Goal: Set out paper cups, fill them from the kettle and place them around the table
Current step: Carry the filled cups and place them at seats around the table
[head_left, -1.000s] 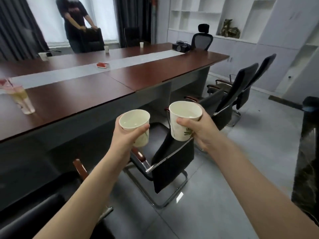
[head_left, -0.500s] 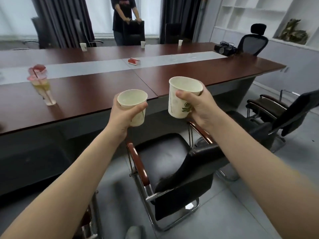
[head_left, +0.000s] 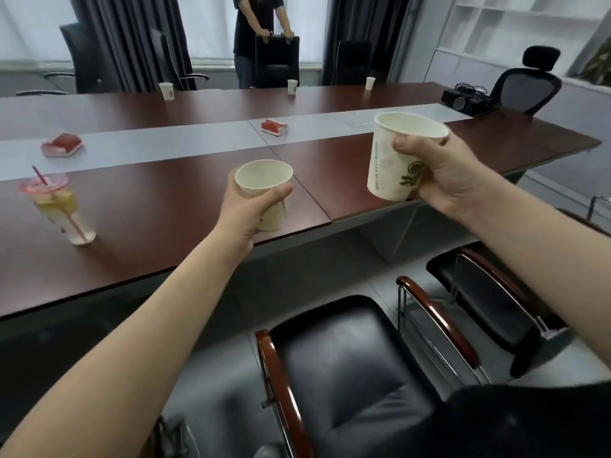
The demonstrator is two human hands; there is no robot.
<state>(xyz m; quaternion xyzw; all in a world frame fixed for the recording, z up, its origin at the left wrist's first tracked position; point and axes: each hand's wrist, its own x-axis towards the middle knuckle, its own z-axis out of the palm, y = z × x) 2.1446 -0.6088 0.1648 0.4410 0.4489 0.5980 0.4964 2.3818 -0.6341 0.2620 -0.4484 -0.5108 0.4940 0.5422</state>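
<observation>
My left hand (head_left: 246, 209) grips a white paper cup (head_left: 264, 180) upright, low over the near edge of the long brown table (head_left: 165, 206). My right hand (head_left: 436, 173) holds a second paper cup (head_left: 393, 160) with a green logo, higher and to the right, above the table edge. Three more paper cups stand along the table's far side: one on the left (head_left: 167, 90), one in the middle (head_left: 292, 86), one on the right (head_left: 370, 83). No kettle is in view.
A plastic drink cup with a red straw (head_left: 59, 206) stands at the near left. Two red-and-white packs (head_left: 62, 145) (head_left: 274, 126) lie on the grey centre strip. Black chairs (head_left: 347, 365) (head_left: 489, 292) sit under my arms. A person (head_left: 258, 34) holds a chair across the table. A projector (head_left: 463, 99) sits far right.
The view has swung left and closer to the table. Both hands with their cups have moved forward, from beside the table to over its near edge.
</observation>
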